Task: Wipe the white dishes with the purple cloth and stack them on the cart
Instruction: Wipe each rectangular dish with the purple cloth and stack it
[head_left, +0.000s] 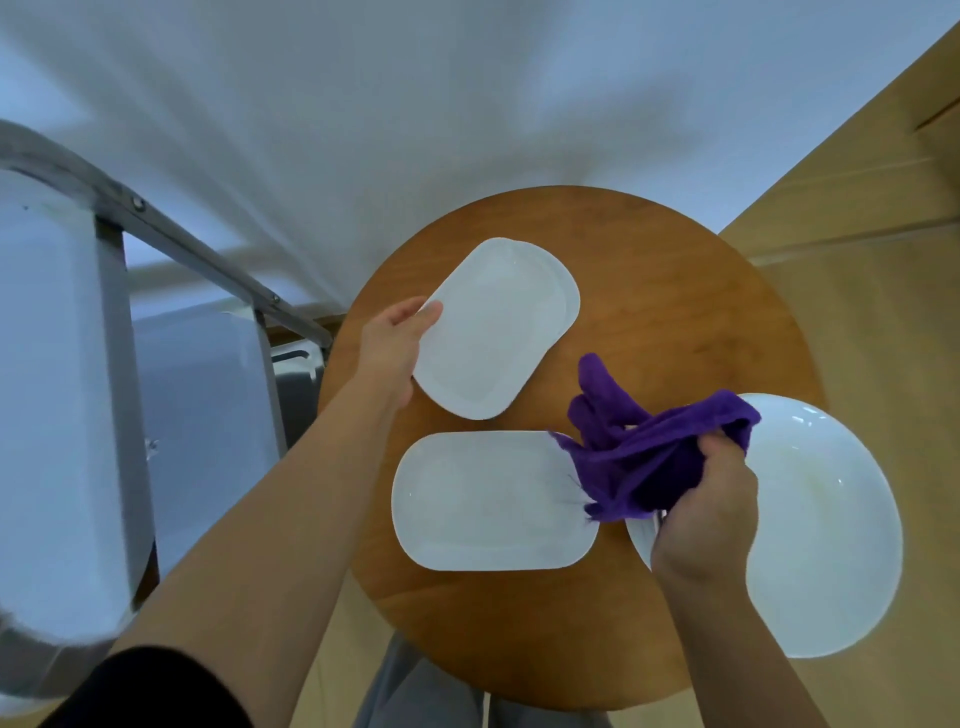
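Plainly, the left hand (397, 345) gripped one edge of a platter (493, 327) tilted over the table (675, 291); held so thinly, it could slip. The right hand (706, 509) clutched the cloth (644, 452) just beside.

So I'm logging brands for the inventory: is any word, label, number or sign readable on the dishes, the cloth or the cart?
None: no text can be read anywhere.
Held dish, in the left hand: plain white.
Oblong dish and round dish: plain white.
Purple cloth, in the right hand: no tag shows.
Cart: bare metal, blurred.
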